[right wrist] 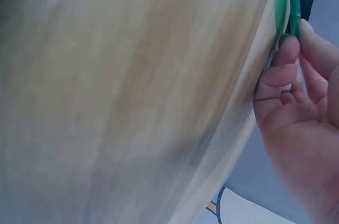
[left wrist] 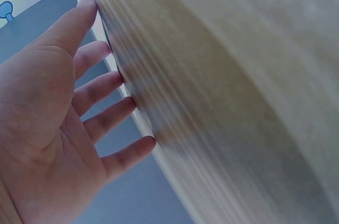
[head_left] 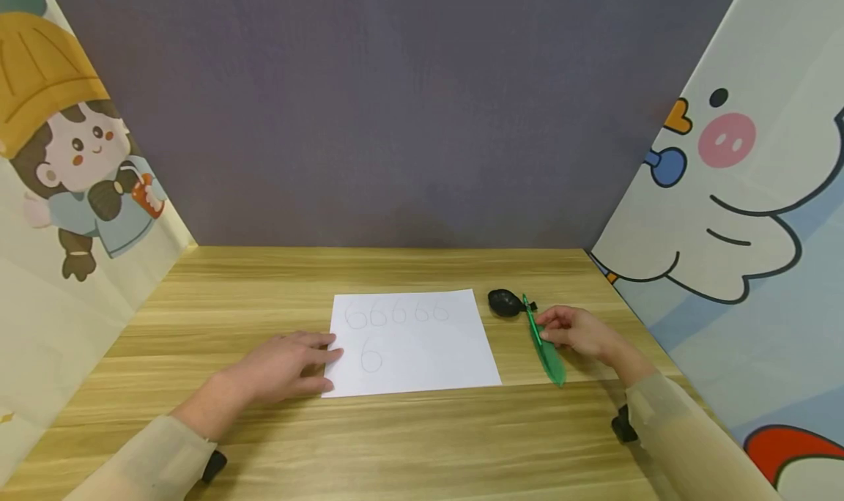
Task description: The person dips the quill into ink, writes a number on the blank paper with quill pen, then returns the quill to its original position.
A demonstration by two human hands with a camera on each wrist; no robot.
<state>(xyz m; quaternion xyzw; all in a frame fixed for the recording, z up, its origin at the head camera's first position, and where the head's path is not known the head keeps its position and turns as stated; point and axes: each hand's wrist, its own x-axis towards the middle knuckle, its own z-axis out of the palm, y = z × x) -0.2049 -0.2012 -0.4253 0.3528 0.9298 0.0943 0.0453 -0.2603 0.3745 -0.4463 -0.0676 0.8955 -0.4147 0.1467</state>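
A white sheet of paper (head_left: 422,354) with several pencil-thin sixes lies on the wooden table. My left hand (head_left: 290,365) rests at its left edge, fingers spread and fingertips on the paper; the left wrist view shows the same hand (left wrist: 53,113) with its palm exposed. To the right of the paper, my right hand (head_left: 580,332) pinches a slim green pen (head_left: 531,318) between thumb and fingers. In the right wrist view the hand (right wrist: 302,91) has the green pen (right wrist: 294,7) at its fingertips. Under the pen lies a flat, leaf-shaped green piece (head_left: 551,362).
A black, rounded object (head_left: 504,303) with a narrow end lies just beyond the pen, close to its upper end. The wooden table (head_left: 422,442) meets a dark grey panel (head_left: 395,120) at the back. Cartoon-printed walls stand left and right.
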